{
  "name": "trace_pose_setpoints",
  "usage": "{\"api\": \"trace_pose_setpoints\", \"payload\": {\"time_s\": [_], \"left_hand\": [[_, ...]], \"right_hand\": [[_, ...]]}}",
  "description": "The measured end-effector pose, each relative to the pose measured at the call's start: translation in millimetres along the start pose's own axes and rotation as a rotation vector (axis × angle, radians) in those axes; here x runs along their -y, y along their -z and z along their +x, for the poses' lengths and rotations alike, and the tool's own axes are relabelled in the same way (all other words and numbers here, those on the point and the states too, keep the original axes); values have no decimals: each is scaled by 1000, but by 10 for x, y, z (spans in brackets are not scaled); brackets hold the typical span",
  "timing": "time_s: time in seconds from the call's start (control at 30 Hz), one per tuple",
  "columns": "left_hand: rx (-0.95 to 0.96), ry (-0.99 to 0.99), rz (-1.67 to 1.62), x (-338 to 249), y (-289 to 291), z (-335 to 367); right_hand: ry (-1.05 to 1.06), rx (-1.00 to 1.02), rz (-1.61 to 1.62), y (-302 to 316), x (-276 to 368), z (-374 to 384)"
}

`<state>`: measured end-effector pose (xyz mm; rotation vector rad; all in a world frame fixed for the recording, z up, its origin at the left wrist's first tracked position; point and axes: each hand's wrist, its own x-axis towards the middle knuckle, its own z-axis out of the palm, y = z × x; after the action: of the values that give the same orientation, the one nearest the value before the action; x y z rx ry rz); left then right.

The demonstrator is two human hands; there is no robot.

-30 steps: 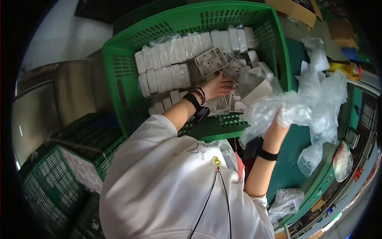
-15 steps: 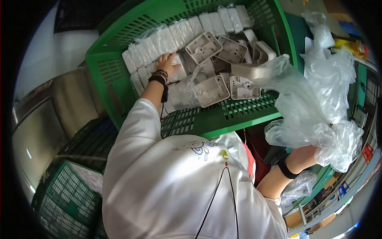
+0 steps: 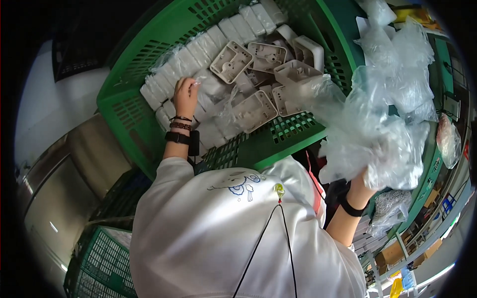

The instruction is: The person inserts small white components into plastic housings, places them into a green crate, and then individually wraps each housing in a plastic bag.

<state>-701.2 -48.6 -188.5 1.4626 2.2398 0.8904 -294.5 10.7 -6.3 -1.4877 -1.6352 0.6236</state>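
Observation:
My left hand [image 3: 186, 99] is over the left part of a green plastic crate [image 3: 278, 149], its fingers curled together at a bit of clear plastic film [image 3: 198, 80]. Below it, rows of white wrapped blocks [image 3: 198, 49] line the crate's far and left sides. Several light grey, open-topped plastic housings [image 3: 231, 62] lie loose in the middle and right of the crate. At the right, my right hand is mostly hidden inside a bunch of clear plastic bags [image 3: 367, 134] and grips it. One end of the bunch hangs over the crate's right rim.
More clear bags [image 3: 397, 59] are piled beyond the crate's right side. A bag of grey material [image 3: 390, 208] sits below my right wrist. Dark green crates [image 3: 102, 263] stand at lower left, near a metal cabinet [image 3: 54, 198]. Shelving with boxes [image 3: 392, 253] is at lower right.
My left hand has gone from lying spread on the white blocks to raised with curled fingers. My right hand and the bags have shifted left, and the whole view has turned slightly.

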Motion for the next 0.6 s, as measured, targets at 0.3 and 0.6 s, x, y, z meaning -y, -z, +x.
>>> {"api": "trace_pose_setpoints", "payload": {"time_s": [0.3, 0.6], "left_hand": [[367, -151, -814, -1836, 522, -215], [331, 395, -148, 331, 8, 189]], "right_hand": [[340, 569, -96, -831, 386, -74], [199, 774, -363, -450, 122, -66]]}}
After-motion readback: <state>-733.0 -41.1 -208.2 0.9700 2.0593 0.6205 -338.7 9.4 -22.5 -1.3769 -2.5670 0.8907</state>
